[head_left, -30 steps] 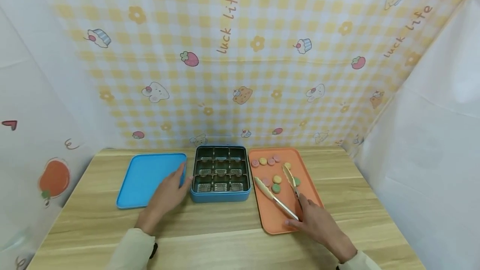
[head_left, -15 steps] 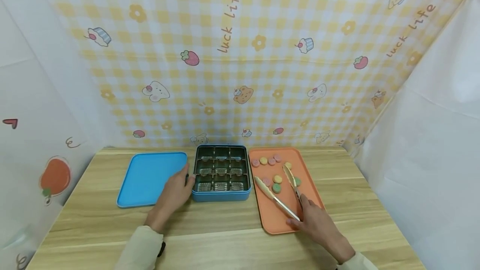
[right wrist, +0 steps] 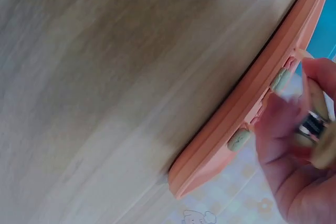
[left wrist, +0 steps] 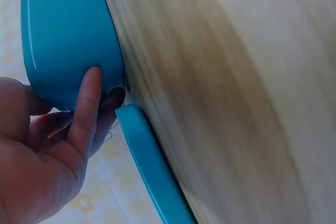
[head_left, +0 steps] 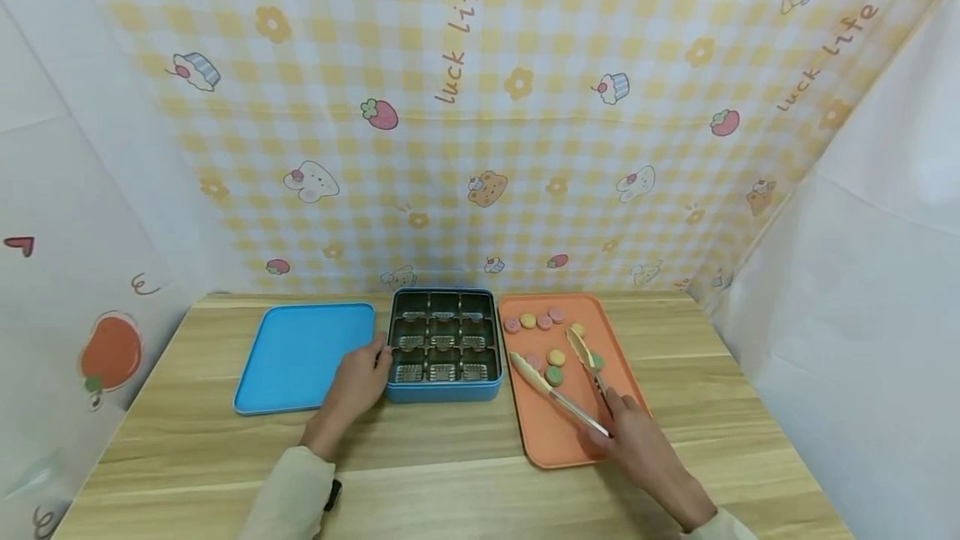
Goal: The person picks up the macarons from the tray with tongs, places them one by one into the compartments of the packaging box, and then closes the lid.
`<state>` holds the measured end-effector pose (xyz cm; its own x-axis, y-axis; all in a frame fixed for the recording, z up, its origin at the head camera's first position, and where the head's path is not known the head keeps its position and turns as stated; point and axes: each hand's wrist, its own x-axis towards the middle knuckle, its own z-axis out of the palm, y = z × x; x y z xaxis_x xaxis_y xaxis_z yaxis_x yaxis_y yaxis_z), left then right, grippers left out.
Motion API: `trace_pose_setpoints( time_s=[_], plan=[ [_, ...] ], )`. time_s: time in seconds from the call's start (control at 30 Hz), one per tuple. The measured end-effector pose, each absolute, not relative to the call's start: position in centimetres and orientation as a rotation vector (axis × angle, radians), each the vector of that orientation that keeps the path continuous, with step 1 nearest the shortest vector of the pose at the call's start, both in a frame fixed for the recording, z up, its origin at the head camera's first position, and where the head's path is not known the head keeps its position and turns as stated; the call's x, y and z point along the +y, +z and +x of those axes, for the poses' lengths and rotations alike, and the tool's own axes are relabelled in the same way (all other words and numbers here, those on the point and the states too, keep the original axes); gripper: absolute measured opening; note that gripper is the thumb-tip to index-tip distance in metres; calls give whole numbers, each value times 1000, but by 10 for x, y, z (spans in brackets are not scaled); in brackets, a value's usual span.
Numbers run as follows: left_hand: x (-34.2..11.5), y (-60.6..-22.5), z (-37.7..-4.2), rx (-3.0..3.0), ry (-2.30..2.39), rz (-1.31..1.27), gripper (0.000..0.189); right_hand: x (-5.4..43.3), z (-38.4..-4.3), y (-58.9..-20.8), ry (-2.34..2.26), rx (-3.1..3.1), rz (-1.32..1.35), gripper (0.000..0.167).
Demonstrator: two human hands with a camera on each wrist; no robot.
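Observation:
At the middle of the table stands a square blue tin (head_left: 443,392) with a clear compartmented insert (head_left: 442,340). My left hand (head_left: 358,382) rests against its left side near the front corner; in the left wrist view one straight finger (left wrist: 88,100) lies along the tin wall (left wrist: 68,40). My right hand (head_left: 641,444) holds a pair of metal tongs (head_left: 581,417) with cream-coloured tips. The tongs' arms stand spread over an orange tray (head_left: 551,440), on either side of a yellow macaron (head_left: 556,357) and a green macaron (head_left: 554,376). Nothing lies between the tong tips.
A flat blue lid (head_left: 303,357) lies left of the tin. More macarons, pink (head_left: 544,322) and yellow (head_left: 528,321), sit toward the back of the orange tray. A checked cloth (head_left: 450,148) hangs behind the wooden table (head_left: 420,473).
My left hand has moved right, off the blue lid's edge and up against the tin's left side. The right hand has shifted slightly, its tongs staying spread over the tray.

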<state>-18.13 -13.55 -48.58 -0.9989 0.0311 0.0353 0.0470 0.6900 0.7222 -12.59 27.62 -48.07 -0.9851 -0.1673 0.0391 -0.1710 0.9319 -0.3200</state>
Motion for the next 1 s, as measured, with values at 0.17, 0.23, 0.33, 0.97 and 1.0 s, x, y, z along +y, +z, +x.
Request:
trace_pose_setpoints(
  time_s=[0.17,0.23,0.33,0.97,1.0],
  plan=[
    [-133,-485,-179,-2850,-1183,-55,47,280,-127,-481,505,-2996,362,57],
    [-132,-485,-178,-2849,-1166,-48,46,282,-127,-481,510,-2971,388,59],
    [-131,-484,-178,-2850,-1176,-46,46,286,-128,-481,524,-2913,427,58],
    [-131,-487,-185,-2891,-1237,-21,49,322,-141,-469,484,-2936,342,35],
    [-131,-487,-185,-2894,-1225,-21,49,323,-142,-469,471,-2941,339,36]
  ],
)
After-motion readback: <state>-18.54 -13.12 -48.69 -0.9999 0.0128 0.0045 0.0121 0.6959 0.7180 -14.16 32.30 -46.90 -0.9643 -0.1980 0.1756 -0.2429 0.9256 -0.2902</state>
